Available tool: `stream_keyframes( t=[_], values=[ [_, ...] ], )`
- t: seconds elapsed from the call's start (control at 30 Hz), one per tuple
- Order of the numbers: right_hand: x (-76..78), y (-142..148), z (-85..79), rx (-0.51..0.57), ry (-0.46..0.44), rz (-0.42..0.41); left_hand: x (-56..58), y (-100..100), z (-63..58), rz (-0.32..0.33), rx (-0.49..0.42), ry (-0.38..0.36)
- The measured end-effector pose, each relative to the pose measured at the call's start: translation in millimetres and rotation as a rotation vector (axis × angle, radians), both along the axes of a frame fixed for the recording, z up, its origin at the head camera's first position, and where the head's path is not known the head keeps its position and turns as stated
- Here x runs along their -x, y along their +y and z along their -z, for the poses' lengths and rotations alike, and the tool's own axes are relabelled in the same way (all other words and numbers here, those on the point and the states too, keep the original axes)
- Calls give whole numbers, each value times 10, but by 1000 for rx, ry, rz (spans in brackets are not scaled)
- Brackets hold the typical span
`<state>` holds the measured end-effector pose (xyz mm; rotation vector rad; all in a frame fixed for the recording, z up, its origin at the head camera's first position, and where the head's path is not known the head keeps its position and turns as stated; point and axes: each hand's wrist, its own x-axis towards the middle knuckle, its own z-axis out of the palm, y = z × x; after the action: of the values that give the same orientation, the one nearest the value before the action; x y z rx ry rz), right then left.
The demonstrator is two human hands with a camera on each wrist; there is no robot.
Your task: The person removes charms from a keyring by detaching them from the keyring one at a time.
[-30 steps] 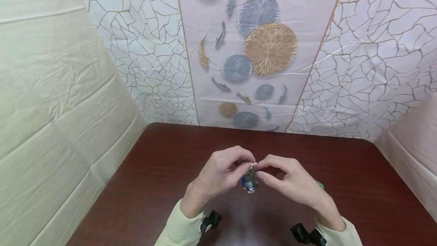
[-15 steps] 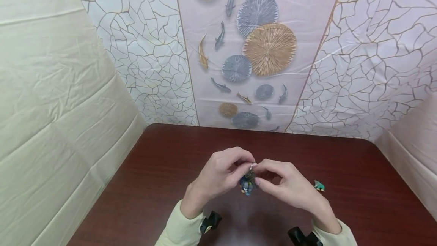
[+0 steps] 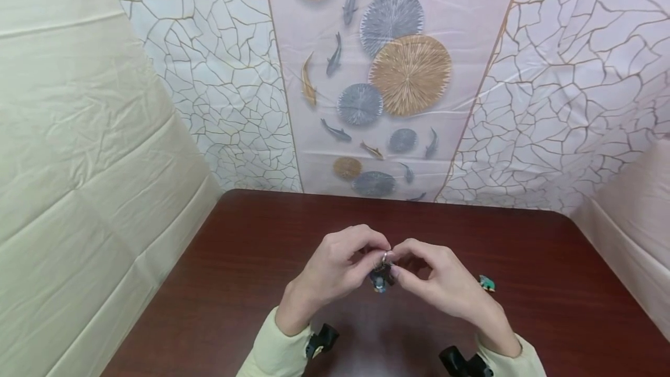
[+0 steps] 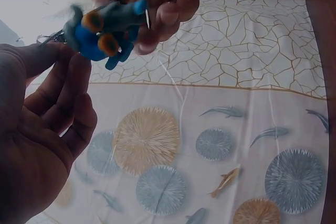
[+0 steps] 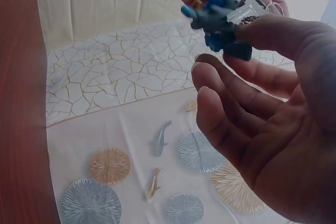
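Above the middle of the table, my left hand (image 3: 340, 263) pinches a small metal key ring (image 3: 384, 257) between thumb and forefinger. A blue-and-grey figurine keychain (image 4: 100, 32) with orange round parts hangs from it. My right hand (image 3: 445, 275) faces it from the right. In the right wrist view its thumb presses on a flat silvery metal piece (image 5: 247, 10), which looks like a key, beside the figurine. The fingertips of both hands almost meet, partly hiding the ring and the metal piece.
A small green figurine (image 3: 487, 283) lies on the dark brown table (image 3: 262, 237), to the right of my right hand. Patterned cloth (image 3: 398, 132) hangs behind the table, and plain cream cloth (image 3: 104, 191) hangs at the left side.
My right hand shifts slightly left, then up a little, its fingers still at the keychain. The figurine turns and swings slightly. The green figurine comes out from behind my right wrist.
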<state>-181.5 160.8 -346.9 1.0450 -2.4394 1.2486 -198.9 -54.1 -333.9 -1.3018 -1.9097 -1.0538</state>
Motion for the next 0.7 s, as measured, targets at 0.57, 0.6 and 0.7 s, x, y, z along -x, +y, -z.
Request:
stream_keyframes(
  t=[0.57, 0.6, 0.7],
  values=[
    [-9, 70, -17, 132, 57, 78, -12, 31, 4, 66, 36, -31],
    [-10, 69, -14, 138, 67, 79, -14, 33, 7, 66, 38, -36],
    [-18, 62, -6, 158, 90, 73, -18, 37, 18, 69, 40, -53]
  ],
)
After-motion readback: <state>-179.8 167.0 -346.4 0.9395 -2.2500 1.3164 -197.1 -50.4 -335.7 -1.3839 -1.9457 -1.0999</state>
